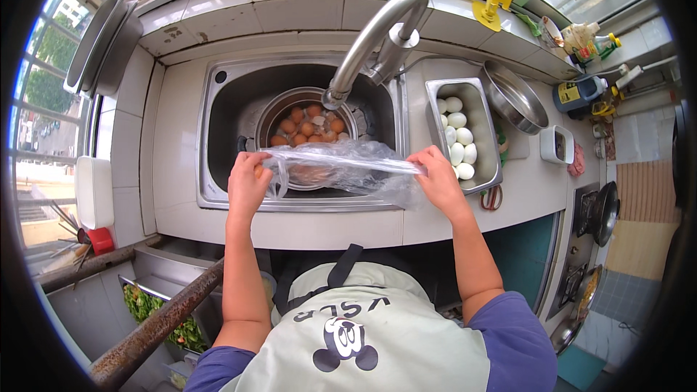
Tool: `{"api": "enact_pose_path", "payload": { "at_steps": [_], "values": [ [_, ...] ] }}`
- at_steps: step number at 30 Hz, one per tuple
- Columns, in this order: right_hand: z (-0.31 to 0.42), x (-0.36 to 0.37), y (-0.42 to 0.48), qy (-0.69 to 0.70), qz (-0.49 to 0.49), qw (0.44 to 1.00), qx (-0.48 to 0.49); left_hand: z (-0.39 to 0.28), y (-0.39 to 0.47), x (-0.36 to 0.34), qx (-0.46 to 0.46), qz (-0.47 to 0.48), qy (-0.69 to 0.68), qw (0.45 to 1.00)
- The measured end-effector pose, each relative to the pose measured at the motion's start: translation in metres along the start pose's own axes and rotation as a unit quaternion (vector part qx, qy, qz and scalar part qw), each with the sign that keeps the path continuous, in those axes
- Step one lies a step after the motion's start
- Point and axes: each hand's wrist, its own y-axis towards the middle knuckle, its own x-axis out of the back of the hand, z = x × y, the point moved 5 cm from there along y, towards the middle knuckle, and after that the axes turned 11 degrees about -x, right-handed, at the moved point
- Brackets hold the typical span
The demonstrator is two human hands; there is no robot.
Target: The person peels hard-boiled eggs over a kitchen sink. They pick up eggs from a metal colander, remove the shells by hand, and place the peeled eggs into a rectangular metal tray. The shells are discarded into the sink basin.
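A clear plastic bag point(348, 166) is stretched between my hands over the front of the steel sink point(228, 92). My left hand point(251, 174) pinches one end of its edge, with something orange-brown, perhaps an egg, partly showing in the fingers. The other end is gripped by my right hand point(433, 171). Behind and beneath the bag, a round metal pot point(265, 114) in the sink holds many brown eggs point(307, 129) and bits of shell; the bag partly covers it. To the right of the sink, white peeled eggs point(457, 120) lie in a rectangular steel pan point(493, 158).
A curved steel faucet point(362, 46) arches over the sink. At the right are a steel bowl point(517, 98), a white container point(556, 144), red-handled scissors point(491, 197) and a stove with a wok point(605, 213). A rusty pipe point(158, 326) crosses above leafy greens point(142, 305) at lower left.
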Motion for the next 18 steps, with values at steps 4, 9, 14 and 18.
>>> {"api": "enact_pose_path", "payload": {
  "at_steps": [4, 9, 14, 18],
  "values": [
    [-0.004, -0.048, 0.009, 0.411, 0.242, 0.87, -0.127, 0.028, -0.006, 0.018, 0.074, -0.004, 0.091, 0.993],
    [0.022, -0.067, 0.001, 0.318, 0.254, 0.908, -0.094, 0.041, -0.012, 0.031, 0.147, 0.013, 0.166, 0.975],
    [0.028, -0.105, -0.022, -0.162, 0.258, 0.947, 0.099, 0.05, -0.015, 0.039, 0.173, 0.037, 0.214, 0.961],
    [0.021, -0.111, -0.017, -0.132, 0.24, 0.96, 0.05, 0.052, -0.026, 0.038, 0.18, 0.085, 0.231, 0.952]
  ]
}}
